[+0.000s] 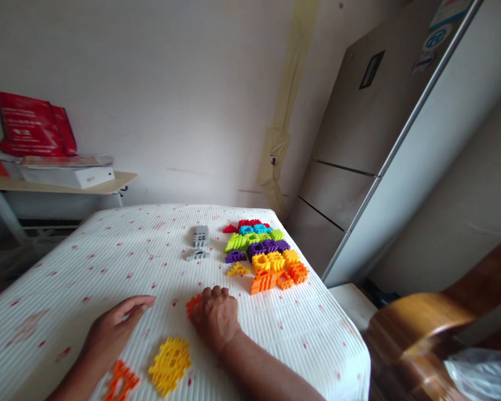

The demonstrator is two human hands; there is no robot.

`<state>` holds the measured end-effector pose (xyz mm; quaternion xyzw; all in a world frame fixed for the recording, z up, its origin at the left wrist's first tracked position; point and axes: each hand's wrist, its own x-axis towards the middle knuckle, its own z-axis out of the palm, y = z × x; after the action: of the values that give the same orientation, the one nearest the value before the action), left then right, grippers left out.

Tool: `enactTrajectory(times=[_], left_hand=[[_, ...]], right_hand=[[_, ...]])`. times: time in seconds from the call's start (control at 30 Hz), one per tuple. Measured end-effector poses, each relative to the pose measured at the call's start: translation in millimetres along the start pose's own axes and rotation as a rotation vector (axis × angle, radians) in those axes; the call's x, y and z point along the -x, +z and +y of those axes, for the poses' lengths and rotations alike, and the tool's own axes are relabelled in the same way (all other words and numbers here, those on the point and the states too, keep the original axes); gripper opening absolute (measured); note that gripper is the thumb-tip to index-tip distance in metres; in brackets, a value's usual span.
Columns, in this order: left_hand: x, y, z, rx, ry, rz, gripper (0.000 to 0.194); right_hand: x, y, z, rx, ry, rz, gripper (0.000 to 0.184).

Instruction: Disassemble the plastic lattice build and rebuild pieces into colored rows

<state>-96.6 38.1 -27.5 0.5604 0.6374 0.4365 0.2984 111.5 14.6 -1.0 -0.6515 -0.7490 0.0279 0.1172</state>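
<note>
Right hand (215,318) closed on orange piece (193,306), mostly hidden; left hand (117,328) open; yellow lattice piece (170,365) between hands, near table (54,278) edge.

Room to slide between the left hand (111,334) and the right hand (215,318), low over the white table cloth (62,273). Just below that gap, a yellow grid piece (170,366), and by the left wrist, an orange piece (121,381). Right up against the right hand, a small orange piece (193,305). Farther up, only a narrow way between the gray piece (199,243) and the rows of bright blocks (263,256). Past the right table edge, a wooden chair back (417,323) in the way.
</note>
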Motion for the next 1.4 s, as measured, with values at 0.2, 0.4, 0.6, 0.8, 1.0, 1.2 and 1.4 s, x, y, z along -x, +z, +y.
enactTrajectory(times=[0.2, 0.4, 0.6, 0.8, 1.0, 1.2, 1.4], left_hand=[[-1, 0.8, -3, 0.002, -0.013, 0.001, 0.035], [-2, 0.6, -7, -0.031, -0.006, -0.023, 0.034], [-3, 0.4, -7, -0.011, -0.028, -0.031, 0.037], [-1, -0.1, 0, -0.027, -0.038, -0.019, 0.037], [1, -0.1, 5, -0.045, -0.066, -0.021, 0.038], [0, -0.7, 4, -0.03, -0.088, 0.003, 0.034], [0, -0.7, 5, -0.03, -0.127, -0.005, 0.036]], right_hand=[[1, -2, -5, -0.011, 0.024, -0.051, 0.045], [0, -7, -4, -0.045, 0.027, -0.068, 0.036], [14, -12, 2, -0.127, -0.088, 0.002, 0.038], [24, -62, 49, -0.397, -0.186, 0.422, 0.043], [16, -89, 178, -0.371, 0.246, 0.695, 0.041], [19, -65, 239, -0.241, 0.481, 0.594, 0.038], [23, -59, 231, -0.122, 0.526, 0.492, 0.036]])
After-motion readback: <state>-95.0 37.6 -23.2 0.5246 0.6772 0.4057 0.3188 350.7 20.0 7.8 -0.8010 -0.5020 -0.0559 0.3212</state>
